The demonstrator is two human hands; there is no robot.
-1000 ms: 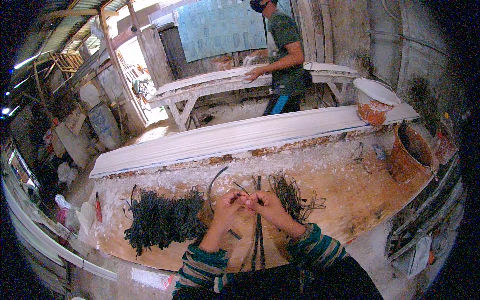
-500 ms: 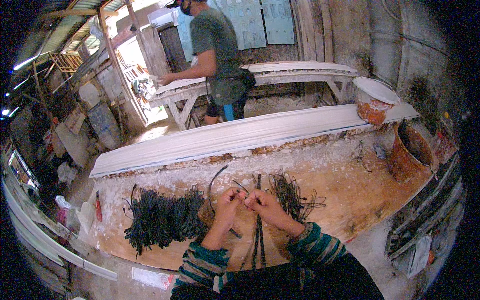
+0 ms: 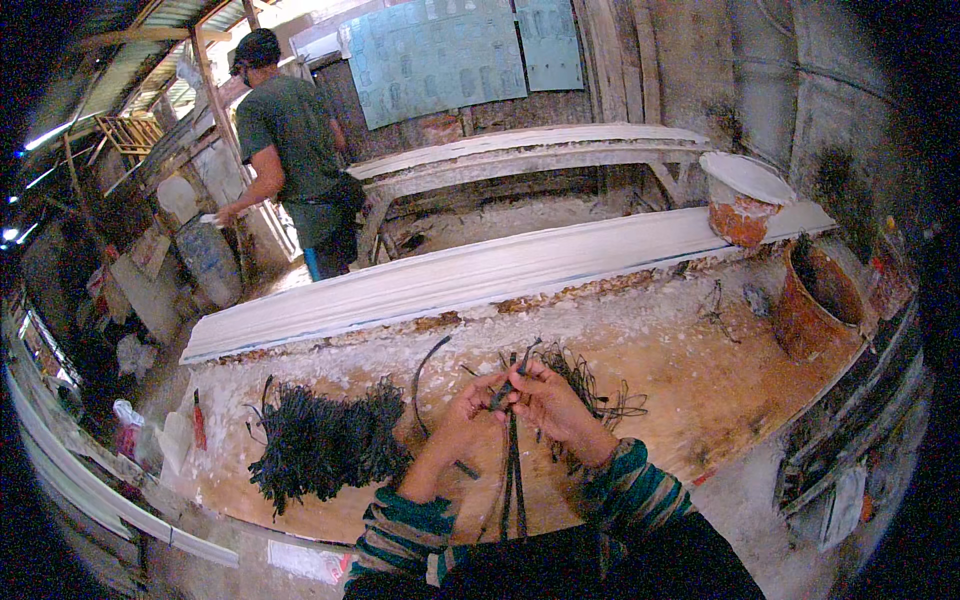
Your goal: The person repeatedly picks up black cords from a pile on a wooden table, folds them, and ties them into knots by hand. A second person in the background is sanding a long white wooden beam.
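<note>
My table (image 3: pixel 690 430) spreads out before me, a long white slab (image 3: pixel 470 278) along its far side. At near left sits a thick dark heap (image 3: pixel 330 440); a smaller tangle of loops (image 3: pixel 580 378) lies right. From these piles I judge plenty is done; how much is left I can't tell. Long strips (image 3: pixel 514 480) run from near my hands to the near edge. My left hand (image 3: pixel 472 410) and right hand (image 3: pixel 552 402) are together, fingers curled, each pinching one small dark piece (image 3: pixel 502 394) above the table's middle. It seems unfinished; any knot I can't make out.
</note>
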